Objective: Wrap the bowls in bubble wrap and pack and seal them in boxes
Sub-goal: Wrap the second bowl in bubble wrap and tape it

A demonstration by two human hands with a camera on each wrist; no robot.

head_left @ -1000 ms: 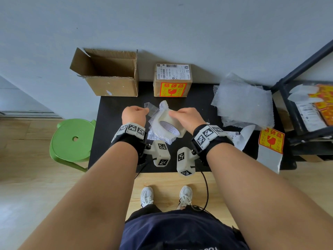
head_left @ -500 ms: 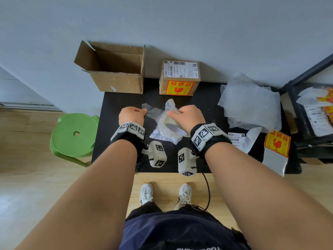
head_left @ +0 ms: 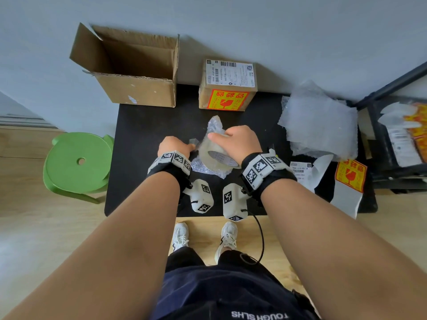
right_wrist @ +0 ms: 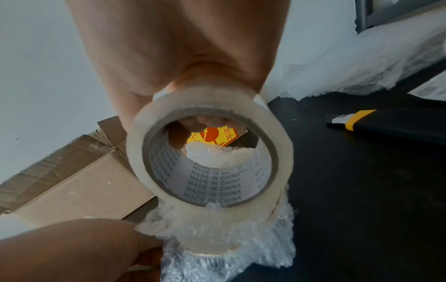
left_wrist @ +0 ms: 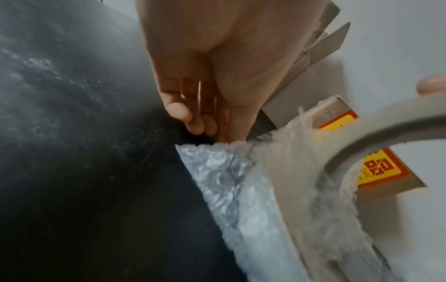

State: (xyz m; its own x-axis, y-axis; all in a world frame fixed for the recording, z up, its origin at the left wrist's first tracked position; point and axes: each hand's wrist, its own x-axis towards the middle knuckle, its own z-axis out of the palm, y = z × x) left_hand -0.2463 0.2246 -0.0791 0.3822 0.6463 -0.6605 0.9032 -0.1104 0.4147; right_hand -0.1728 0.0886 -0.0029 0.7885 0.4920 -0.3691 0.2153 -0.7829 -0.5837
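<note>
head view: bowl hidden under bubble wrap [head_left: 213, 128]

Pale grey wall [head_left: 231, 24] across the top of the frame, black table [head_left: 143, 139] pushed against it at centre. Light wooden floor [head_left: 34, 239] below and at left, round green stool [head_left: 77, 162] at middle left. Dark metal shelf [head_left: 392, 179] at the right edge.

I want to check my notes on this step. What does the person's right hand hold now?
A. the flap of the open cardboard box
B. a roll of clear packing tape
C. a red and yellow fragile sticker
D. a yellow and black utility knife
B: the right hand grips the roll of clear tape over the bubble-wrapped bundle; the utility knife lies untouched on the table.
</note>
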